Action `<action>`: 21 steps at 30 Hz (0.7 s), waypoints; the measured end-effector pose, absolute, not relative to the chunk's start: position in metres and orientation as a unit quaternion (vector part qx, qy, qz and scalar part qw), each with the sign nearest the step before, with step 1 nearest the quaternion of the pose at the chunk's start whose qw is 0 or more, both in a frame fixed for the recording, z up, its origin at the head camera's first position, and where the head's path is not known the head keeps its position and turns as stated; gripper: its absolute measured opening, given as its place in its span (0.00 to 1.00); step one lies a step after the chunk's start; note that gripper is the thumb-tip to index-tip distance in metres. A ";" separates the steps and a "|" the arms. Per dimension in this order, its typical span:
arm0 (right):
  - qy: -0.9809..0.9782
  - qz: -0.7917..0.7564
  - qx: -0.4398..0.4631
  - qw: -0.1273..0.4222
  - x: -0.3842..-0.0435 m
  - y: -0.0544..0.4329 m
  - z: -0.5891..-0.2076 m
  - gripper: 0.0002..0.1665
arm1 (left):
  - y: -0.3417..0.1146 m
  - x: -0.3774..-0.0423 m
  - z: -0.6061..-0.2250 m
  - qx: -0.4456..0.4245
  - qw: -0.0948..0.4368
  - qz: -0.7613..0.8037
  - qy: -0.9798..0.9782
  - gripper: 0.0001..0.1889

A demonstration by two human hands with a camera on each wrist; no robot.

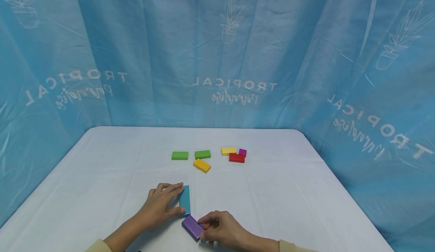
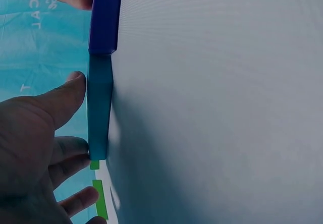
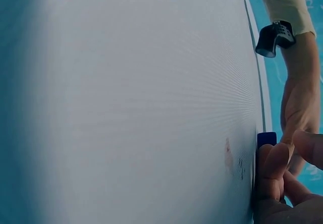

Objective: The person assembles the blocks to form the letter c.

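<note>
A light-blue rectangular block [image 1: 185, 200] lies flat on the white table. My left hand [image 1: 161, 206] rests on it, thumb at the near end and fingertips towards the far end, as the left wrist view also shows. Just nearer to me lies a purple block [image 1: 192, 227], set at a slant. One corner of it meets the near end of the light-blue block. My right hand [image 1: 224, 229] pinches the purple block's right end between thumb and index finger. In the right wrist view the fingers hide most of this dark block [image 3: 266, 138].
Farther back lie two green blocks [image 1: 179, 155], an orange-yellow block [image 1: 202, 165], a pale yellow block [image 1: 229, 151], a red block [image 1: 236, 158] and a small magenta block [image 1: 242, 152]. A blue printed curtain [image 1: 170, 56] hangs behind and beside the white table [image 1: 289, 191].
</note>
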State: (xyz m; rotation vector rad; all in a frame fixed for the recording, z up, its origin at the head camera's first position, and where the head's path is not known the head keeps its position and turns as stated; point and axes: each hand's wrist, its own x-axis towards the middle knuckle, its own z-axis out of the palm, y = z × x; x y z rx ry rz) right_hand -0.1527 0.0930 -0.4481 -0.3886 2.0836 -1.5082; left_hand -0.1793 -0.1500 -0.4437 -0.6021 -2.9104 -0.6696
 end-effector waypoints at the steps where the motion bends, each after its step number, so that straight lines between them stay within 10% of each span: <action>1: 0.772 -0.558 -0.144 0.267 -0.153 0.093 -0.448 0.14 | -0.150 -0.179 -0.444 -0.199 0.049 -0.220 -0.954 0.35; 21: 0.773 -0.558 -0.138 0.268 -0.153 0.093 -0.449 0.14 | -0.153 -0.179 -0.446 -0.211 0.055 -0.225 -0.949 0.34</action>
